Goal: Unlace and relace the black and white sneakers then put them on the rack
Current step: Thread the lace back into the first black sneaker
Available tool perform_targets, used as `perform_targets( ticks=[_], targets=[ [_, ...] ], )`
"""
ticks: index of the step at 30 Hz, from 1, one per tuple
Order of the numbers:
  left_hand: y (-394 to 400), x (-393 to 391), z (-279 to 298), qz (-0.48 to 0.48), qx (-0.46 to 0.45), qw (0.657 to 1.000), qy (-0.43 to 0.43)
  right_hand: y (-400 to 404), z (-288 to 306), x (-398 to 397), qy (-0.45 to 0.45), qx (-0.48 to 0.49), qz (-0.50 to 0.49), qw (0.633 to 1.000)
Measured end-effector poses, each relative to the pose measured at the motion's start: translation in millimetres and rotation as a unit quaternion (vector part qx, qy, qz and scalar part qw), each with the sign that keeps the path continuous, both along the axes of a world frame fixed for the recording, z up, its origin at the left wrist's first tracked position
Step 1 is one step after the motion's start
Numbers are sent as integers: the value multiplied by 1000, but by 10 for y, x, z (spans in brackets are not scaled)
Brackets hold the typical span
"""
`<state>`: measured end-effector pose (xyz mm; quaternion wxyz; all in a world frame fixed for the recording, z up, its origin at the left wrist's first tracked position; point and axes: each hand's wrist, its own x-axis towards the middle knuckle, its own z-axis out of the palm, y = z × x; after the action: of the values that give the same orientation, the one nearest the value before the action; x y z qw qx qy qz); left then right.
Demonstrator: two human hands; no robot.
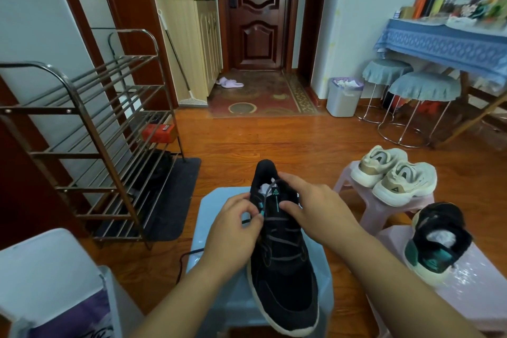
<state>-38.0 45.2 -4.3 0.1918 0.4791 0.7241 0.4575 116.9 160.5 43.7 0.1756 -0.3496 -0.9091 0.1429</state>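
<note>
The left hand pinches the lace with curled fingers at the left side of the black sneaker. The right hand grips the sneaker's collar from the right. The sneaker lies on a blue stool, toe near. The second sneaker stands at right on a pink stool. The rack is at far left. The bin, far, holds white paper.

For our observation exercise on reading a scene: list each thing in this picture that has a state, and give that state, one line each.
Black sneaker: on the blue stool, partly laced.
Lace end: pinched by the left hand.
Right hand: grips the sneaker's collar.
Second black sneaker: on a pink stool, untouched.
Cream sneakers: paired on another pink stool.
Shoe rack: upright, upper shelves bare.
Door: closed.
</note>
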Motion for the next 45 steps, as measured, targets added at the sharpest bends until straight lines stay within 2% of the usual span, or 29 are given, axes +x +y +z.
perform_targets(
  ticks=[2, 4, 8, 10, 12, 14, 18, 20, 23, 27, 31, 33, 35, 38, 40, 43, 45],
  targets=[
    [10, -3, 1, -5, -13, 999, -38, 15, 9, -11, -9, 6, 10, 1000],
    [-3, 2, 38, -22, -31, 999, -37, 27, 36, -33, -19, 27, 33, 999],
    [-53, -30, 78, -39, -74, 995, 47, 18, 74, -119, -20, 93, 84, 992],
    [-80, -42, 110, -24, -55, 995, 85, -2, 67, -153, -13, 114, 100, 988],
    [-92, -69, 134, -16, -3, 997, 80, -17, 66, -165, 4, 137, 110, 984],
    [-74, -104, 126, -55, 28, 994, 89, -20, 82, -168, 23, 157, 104, 982],
    [-23, -163, 78, -79, -4, 985, 155, -7, 140, -167, 68, 158, 19, 985],
    [-27, -165, 95, -72, -5, 986, 153, 7, 181, -150, 56, 107, -6, 993],
    [-46, -135, 122, -73, 0, 985, 154, 21, 247, -38, 51, -40, -24, 998],
    [-66, -96, 77, -79, -14, 980, 183, 188, 327, 402, 132, -189, -179, 957],
    [-38, -45, 42, -98, 22, 972, 213, 269, 362, 711, 145, -182, -239, 943],
    [-47, -26, 59, -114, 46, 960, 250, 232, 367, 708, 188, -244, -222, 925],
    [-53, -8, 75, -134, 61, 944, 294, 135, 348, 625, 185, -302, -181, 917],
    [-44, 11, 75, -117, 39, 949, 290, -29, 149, 441, 111, -295, -121, 941],
    [-40, 20, 64, -96, 17, 953, 286, -67, -11, 345, 100, -268, -149, 946],
    [-33, 26, 54, -94, -15, 960, 262, -20, -88, 292, 171, -309, -210, 912],
    [-31, 25, 50, -91, -30, 964, 249, -12, -88, 277, 195, -348, -214, 892]
  ],
)
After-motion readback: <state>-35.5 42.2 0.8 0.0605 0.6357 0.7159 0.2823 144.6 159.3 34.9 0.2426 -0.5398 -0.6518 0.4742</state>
